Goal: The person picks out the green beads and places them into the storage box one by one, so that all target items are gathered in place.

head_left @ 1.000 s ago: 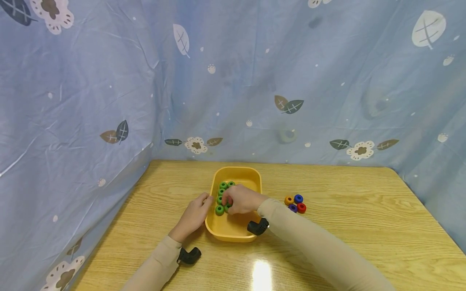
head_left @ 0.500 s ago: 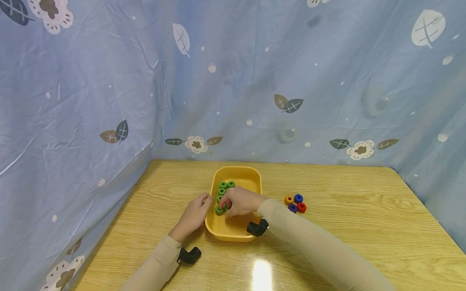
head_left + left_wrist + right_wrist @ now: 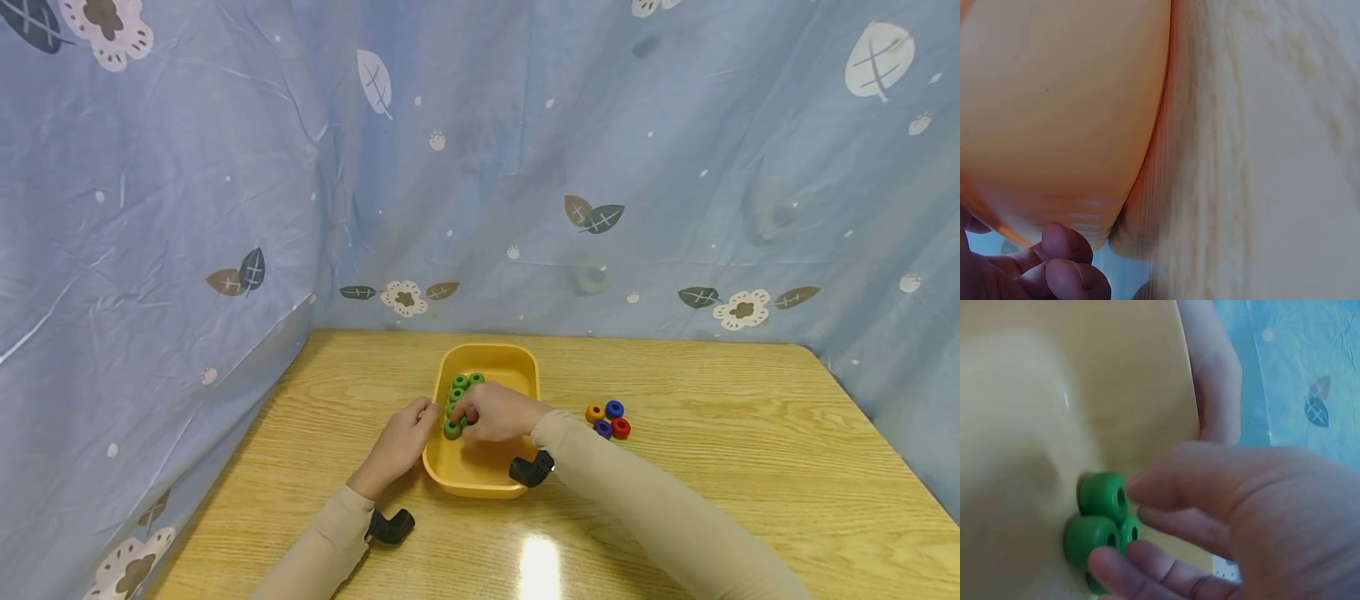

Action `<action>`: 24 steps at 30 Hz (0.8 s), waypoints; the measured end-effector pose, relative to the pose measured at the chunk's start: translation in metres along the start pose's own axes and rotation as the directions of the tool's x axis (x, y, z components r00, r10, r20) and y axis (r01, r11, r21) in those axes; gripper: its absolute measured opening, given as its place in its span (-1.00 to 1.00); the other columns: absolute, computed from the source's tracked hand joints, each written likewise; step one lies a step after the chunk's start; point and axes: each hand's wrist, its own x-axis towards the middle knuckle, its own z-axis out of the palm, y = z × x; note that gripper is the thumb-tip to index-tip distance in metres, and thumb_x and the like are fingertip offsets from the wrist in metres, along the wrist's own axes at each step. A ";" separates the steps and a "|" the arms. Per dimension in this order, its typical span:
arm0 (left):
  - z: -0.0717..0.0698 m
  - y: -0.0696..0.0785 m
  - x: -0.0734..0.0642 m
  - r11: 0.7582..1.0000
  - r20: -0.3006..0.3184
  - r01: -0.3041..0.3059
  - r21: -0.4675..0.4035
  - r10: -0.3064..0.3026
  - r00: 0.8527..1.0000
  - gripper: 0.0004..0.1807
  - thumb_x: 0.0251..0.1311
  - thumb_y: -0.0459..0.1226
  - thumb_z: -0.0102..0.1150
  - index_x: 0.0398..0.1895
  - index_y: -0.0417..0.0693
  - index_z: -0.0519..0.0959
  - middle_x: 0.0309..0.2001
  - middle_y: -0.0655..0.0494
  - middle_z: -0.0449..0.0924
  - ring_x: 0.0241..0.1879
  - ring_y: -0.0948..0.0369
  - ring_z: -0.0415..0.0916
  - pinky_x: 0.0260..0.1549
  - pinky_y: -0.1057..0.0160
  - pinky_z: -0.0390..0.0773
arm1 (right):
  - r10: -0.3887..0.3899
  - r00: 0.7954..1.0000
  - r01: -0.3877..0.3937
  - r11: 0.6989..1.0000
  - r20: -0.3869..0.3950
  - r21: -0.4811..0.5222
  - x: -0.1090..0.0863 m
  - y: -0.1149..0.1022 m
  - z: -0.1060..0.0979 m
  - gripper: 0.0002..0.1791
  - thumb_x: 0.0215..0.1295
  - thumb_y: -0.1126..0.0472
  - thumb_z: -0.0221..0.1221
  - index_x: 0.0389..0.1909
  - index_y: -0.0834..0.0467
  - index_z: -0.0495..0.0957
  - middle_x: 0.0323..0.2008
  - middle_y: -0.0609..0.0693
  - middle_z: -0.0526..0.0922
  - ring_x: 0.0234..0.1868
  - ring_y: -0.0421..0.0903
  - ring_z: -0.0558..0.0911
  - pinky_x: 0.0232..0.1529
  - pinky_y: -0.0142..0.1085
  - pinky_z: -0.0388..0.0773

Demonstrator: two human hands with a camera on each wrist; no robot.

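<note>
We note green rings (image 3: 457, 400) lying in the yellow tray (image 3: 480, 479); right hand (image 3: 495, 414) fingertips curl onto them, left hand (image 3: 401, 442) rests relaxed against the tray's outer wall.

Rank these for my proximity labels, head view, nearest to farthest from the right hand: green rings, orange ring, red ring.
1. Green rings, in the yellow tray, at the right hand fingers.
2. Orange ring, on the table to its right.
3. Red ring, further right.

Right hand (image 3: 495, 412) hides some green rings (image 3: 459, 392).
</note>
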 end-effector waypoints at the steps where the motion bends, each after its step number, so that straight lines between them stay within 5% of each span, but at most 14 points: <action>1: 0.000 0.000 0.000 1.000 0.002 -0.002 -0.001 0.002 1.000 -0.65 0.67 -0.06 -0.19 -0.13 -0.05 0.55 -0.51 0.09 0.39 -0.53 0.20 0.40 -0.47 0.27 0.40 | 0.006 1.000 -0.006 1.000 -0.010 0.004 -0.001 0.000 -0.001 -0.68 0.32 0.30 0.32 0.08 0.19 0.73 -0.48 -0.09 0.54 -0.45 -0.21 0.40 -0.30 -0.35 0.38; 5: 0.000 0.000 0.000 1.000 0.002 -0.003 0.002 0.003 1.000 -0.65 0.68 -0.07 -0.19 -0.10 -0.07 0.55 -0.49 0.07 0.42 -0.53 0.20 0.42 -0.47 0.26 0.42 | 0.016 0.998 -0.015 1.000 -0.053 0.014 -0.007 0.002 -0.006 -0.70 0.35 0.27 0.27 0.07 0.17 0.72 -0.21 -0.03 0.70 -0.25 -0.17 0.57 -0.12 -0.25 0.55; 13: 0.000 0.002 0.000 1.000 0.002 0.010 0.007 -0.010 1.000 -0.64 0.67 -0.05 -0.19 -0.09 -0.06 0.55 -0.50 0.06 0.43 -0.56 0.20 0.42 -0.51 0.25 0.43 | -0.002 0.984 0.015 0.997 -0.177 0.069 -0.032 0.003 -0.021 -0.69 0.46 0.21 0.19 0.14 0.17 0.68 -0.15 -0.03 0.70 -0.21 -0.15 0.63 -0.14 -0.23 0.60; 24: 0.002 0.003 -0.001 0.999 0.012 0.035 -0.014 -0.035 0.999 -0.63 0.65 -0.03 -0.17 -0.07 -0.08 0.54 -0.57 0.04 0.45 -0.74 0.21 0.34 -0.70 0.24 0.40 | 0.047 0.925 -0.028 0.998 -0.377 0.054 -0.082 -0.003 -0.031 -0.63 0.54 0.04 0.20 0.21 0.12 0.63 0.11 0.04 0.67 -0.04 -0.06 0.64 -0.04 -0.19 0.61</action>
